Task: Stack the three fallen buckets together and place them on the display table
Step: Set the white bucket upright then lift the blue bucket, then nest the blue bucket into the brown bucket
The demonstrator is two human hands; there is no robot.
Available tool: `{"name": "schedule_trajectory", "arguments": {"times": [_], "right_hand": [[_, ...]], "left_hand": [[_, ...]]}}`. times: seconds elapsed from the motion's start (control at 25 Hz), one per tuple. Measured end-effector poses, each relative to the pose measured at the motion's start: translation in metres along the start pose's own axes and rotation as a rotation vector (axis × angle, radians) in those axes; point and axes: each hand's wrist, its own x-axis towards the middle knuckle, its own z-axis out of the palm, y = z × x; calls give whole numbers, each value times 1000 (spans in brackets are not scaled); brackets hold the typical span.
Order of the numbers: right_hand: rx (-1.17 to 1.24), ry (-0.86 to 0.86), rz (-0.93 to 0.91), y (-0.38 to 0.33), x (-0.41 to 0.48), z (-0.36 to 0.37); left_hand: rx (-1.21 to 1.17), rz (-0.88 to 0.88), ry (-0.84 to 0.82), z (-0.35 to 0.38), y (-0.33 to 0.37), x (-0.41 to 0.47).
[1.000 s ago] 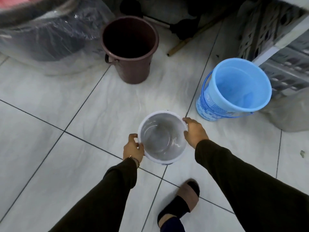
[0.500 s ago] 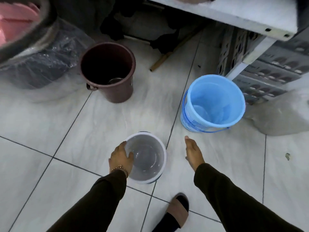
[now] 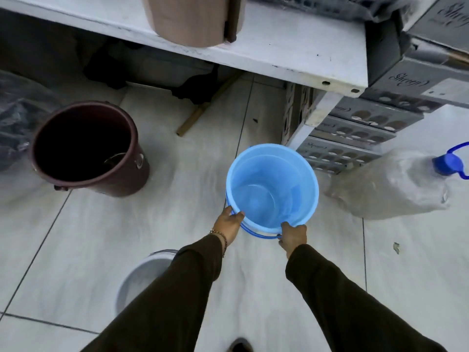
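A light blue bucket [image 3: 272, 189] stands upright on the tiled floor in the middle of the view. My left hand [image 3: 228, 223] grips its near-left rim and my right hand [image 3: 293, 236] grips its near-right rim, by the blue wire handle. A dark maroon bucket [image 3: 88, 148] stands upright at the left. The white bucket [image 3: 142, 278] stands on the floor below, partly hidden by my left sleeve. The white display table [image 3: 279, 44] spans the top of the view.
A tan container [image 3: 190, 19] stands on the table. Grey crates [image 3: 355, 130] are stacked under the table's right end beside its leg. A large plastic-wrapped bottle with a blue cap [image 3: 406, 181] lies at the right. A plastic-covered bundle [image 3: 17, 115] sits far left.
Both hands let go of the white bucket, left it on the floor, and moved forward to grip the blue bucket's rim. The view shifted forward toward the table.
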Motion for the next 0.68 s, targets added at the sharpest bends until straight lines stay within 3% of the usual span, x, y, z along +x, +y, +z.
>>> {"name": "schedule_trajectory", "arguments": {"times": [0.16,0.4,0.48,0.68], "right_hand": [[57,-71,31,-11,-22,-11],[-15,-146,-68,-39,-122,-4],[-73,-209,-158,-50,-161,4],[-233,-409,-382,-87,-250,53]], "left_hand": [[-141,-14,110,8,-4,-6],[96,230,442,-64,23,-71],[151,225,521,-98,41,-96],[-300,206,395,-218,83,-154]]}}
